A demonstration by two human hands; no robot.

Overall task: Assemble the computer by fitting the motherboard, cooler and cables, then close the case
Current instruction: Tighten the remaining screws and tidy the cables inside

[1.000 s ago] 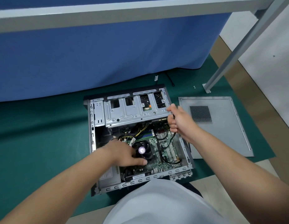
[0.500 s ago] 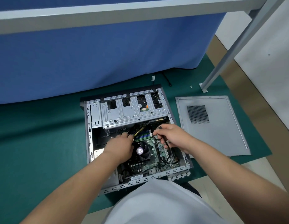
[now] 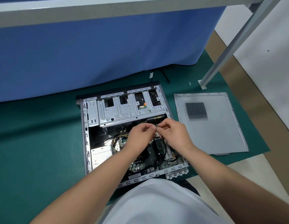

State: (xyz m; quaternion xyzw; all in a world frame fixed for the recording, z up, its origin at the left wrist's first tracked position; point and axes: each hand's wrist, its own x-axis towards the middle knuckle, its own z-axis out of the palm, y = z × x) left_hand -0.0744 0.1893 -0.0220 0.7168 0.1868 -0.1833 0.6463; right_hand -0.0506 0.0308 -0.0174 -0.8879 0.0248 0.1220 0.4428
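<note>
Working from the head view, the only one: both hands meeting over the open case (image 3: pixel 85 126), just below the drive cage (image 3: pixel 124 110). Half a second back, well apart on separate jobs, the left hand (image 3: pixel 140 135) low beside the cooler fan, the right hand (image 3: pixel 172 133) further right on a black cable (image 3: pixel 163 152); a second back, the right up at the cage's corner drawing that cable along. Now fingertip to fingertip, left fingertips (image 3: pixel 151 127) narrowly pinched, right fingertips (image 3: pixel 159 126) likewise, closing on something small and dark between them. Probably a plug at the cable's end, though too small and blurred to name.

Motherboard (image 3: pixel 137 167) lying flat on the case floor, already seated. Cooler hidden under the left forearm. Power supply (image 3: pixel 100 157) at the near left corner, its bundle of coloured wires (image 3: pixel 122 135) trailing toward the board.

Reads as a shift from routing slack to the fine work of seating a connector, so cabling under way and not finished.

Side panel (image 3: pixel 210 126) flat on the green mat (image 3: pixel 35 143), well apart to the right of the case, two loose screws (image 3: pixel 189 83) beyond it near the table leg (image 3: pixel 221 62). Closing not yet begun.
</note>
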